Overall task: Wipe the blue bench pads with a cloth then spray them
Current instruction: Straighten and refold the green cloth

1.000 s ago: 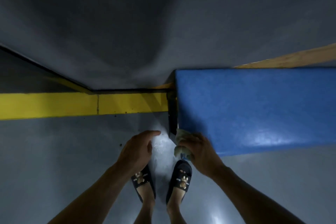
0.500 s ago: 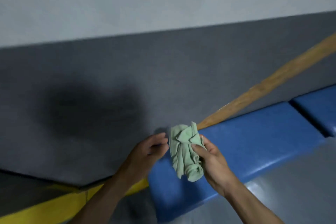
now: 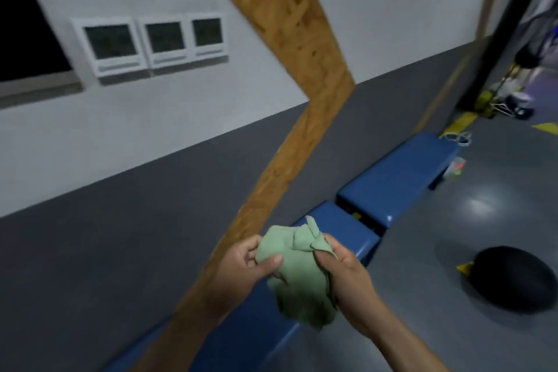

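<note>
Low in the centre of the frame, a person's left hand point(image 3: 241, 266) and right hand point(image 3: 344, 269) both grasp a crumpled green cloth point(image 3: 297, 269), fingers curled into its folds, held in the air above the near blue bench pad point(image 3: 347, 231). A second blue bench pad point(image 3: 401, 178) runs toward the upper right. A wooden beam point(image 3: 280, 48) slants across the grey wall; a black ball point(image 3: 513, 278) sits lower right.

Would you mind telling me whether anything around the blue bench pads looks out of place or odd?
Mildly, yes: a black round object lies loose on the grey floor right of the pads. Small clutter sits beside the far pad. Nothing looks spilled or damaged.
</note>
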A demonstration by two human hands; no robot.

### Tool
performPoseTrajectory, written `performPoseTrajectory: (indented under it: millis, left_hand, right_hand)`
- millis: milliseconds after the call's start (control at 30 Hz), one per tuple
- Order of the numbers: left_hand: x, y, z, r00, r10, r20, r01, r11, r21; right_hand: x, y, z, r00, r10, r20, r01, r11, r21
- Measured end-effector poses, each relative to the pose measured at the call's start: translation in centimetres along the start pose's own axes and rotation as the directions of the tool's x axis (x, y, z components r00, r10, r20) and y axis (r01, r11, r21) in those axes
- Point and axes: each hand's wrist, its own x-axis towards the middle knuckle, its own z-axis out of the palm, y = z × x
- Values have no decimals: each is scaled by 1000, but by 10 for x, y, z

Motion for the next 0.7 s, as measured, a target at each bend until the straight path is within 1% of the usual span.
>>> performPoseTrajectory:
  millis: [100,233,367,433,500,567,700]
  left_hand:
    - [42,48,70,993,85,79,-93,991,98]
    - [90,103,150,966,200,164,-224,964,141]
    - [137,141,206,912,331,243,-379,907,187]
    - [163,154,226,883,355,308,-420,889,180]
    - [188,164,244,862,382,333,-449,881,151]
    - [215,170,257,841,434,323,-481,873,82]
    - [277,180,282,792,471,389,-520,854,26]
  right_hand:
    - [-4,-36,-90,993,-74,-90,62,989,-131]
    - [-12,-76,-180,970,-151,-191,126,983,-134]
    - [-16,-107,-244,925,-235,-299,193,968,-163]
    - [-11,-122,-270,896,-296,-331,225,945,-238]
    - [-2,-137,-293,880,-345,-327,250,921,-300]
    - [13,-151,-314,863,-373,-341,261,907,-331]
    - [51,-170,-353,840,-396,-371,243,886,-395]
